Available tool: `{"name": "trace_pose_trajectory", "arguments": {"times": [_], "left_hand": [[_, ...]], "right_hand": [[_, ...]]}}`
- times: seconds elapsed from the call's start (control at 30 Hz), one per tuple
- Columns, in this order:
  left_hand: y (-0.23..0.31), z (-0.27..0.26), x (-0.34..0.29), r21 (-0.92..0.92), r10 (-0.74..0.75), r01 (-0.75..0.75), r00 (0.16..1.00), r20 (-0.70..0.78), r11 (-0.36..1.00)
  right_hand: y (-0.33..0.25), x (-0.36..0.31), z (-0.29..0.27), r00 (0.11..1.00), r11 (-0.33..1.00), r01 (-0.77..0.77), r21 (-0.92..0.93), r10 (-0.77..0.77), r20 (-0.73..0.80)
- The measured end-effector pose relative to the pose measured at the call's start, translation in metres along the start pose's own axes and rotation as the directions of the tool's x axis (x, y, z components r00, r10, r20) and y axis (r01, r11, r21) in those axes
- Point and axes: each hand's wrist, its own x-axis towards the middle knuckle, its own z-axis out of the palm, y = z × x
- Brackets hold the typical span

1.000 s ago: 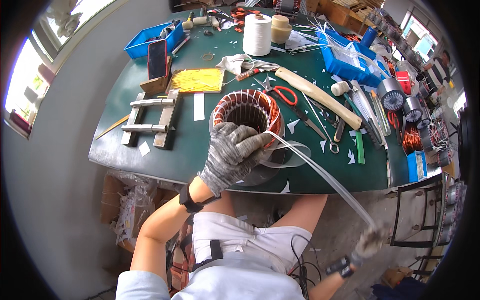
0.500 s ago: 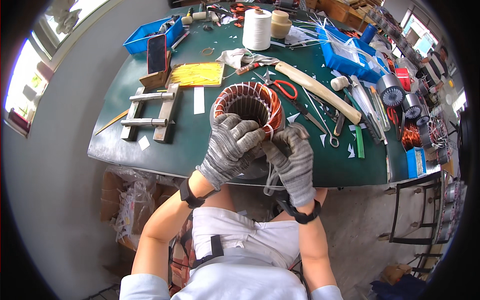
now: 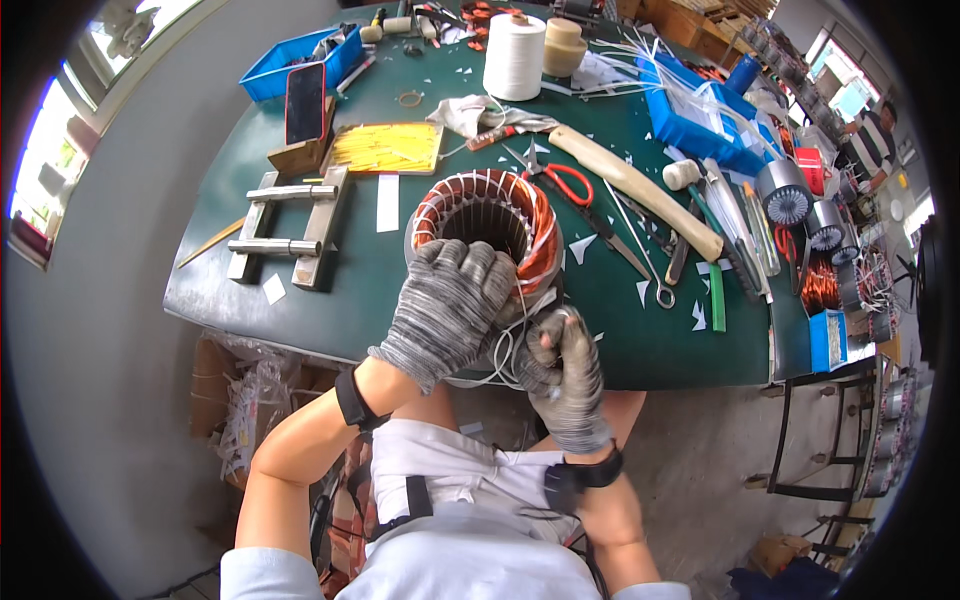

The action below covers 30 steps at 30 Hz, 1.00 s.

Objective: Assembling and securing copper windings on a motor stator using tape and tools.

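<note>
Scissors (image 3: 568, 183) with red handles lay open on the green table (image 3: 650, 350), beyond the right hand (image 3: 568, 370), close to the work. Farther out on that side lay a pale wooden bar (image 3: 635, 190), a ring-ended steel rod (image 3: 632, 233) and a white-headed mallet (image 3: 682, 175). Beyond the left hand (image 3: 440, 315) and to its left were a two-bar metal frame (image 3: 322, 230), a tray of yellow strips (image 3: 385, 147) and a propped phone (image 3: 305, 103). A white thread cone (image 3: 515, 60) stood far ahead of both hands.

A copper-wound stator (image 3: 490, 215) stood directly ahead of the hands, bore facing up. The left hand, partly closed with fingers bent over the near rim, held the near wall and covered part of it. White lacing cord (image 3: 523, 305) hung from the near rim in loops between the hands. The right hand was apart from the rim, just beside the cord, fingers curled; whether it gripped the cord could not be determined.
</note>
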Motion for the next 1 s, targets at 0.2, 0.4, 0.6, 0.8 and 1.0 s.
{"name": "trace_pose_trajectory", "arguments": {"times": [0.2, 0.4, 0.6, 0.8, 1.0], "left_hand": [[0.016, -0.018, 0.022, -0.211, -0.106, 0.105, 0.994, 0.007, 0.972], [-0.002, -0.023, 0.016, -0.246, -0.088, 0.11, 0.991, 0.099, 0.963], [-0.002, -0.021, 0.022, -0.27, 0.031, -0.015, 0.998, 0.055, 0.963], [-0.022, -0.028, 0.01, -0.285, 0.044, -0.016, 0.995, 0.093, 0.958], [-0.021, -0.04, 0.026, -0.265, 0.112, -0.08, 0.988, 0.108, 0.961]], "right_hand": [[0.023, -0.003, 0.002, 0.843, 0.682, 0.448, -0.578, -0.537, 0.02], [-0.036, -0.209, -0.194, 0.735, 0.529, -0.332, -0.781, -0.374, -0.566], [-0.001, -0.39, -0.346, 0.697, -0.196, -0.675, -0.711, -0.486, -0.528], [-0.061, -0.083, -0.076, 0.941, 0.27, -0.003, -0.963, -0.324, -0.094], [-0.029, 0.002, 0.007, 0.856, 0.498, 0.401, -0.769, -0.502, 0.122]]}}
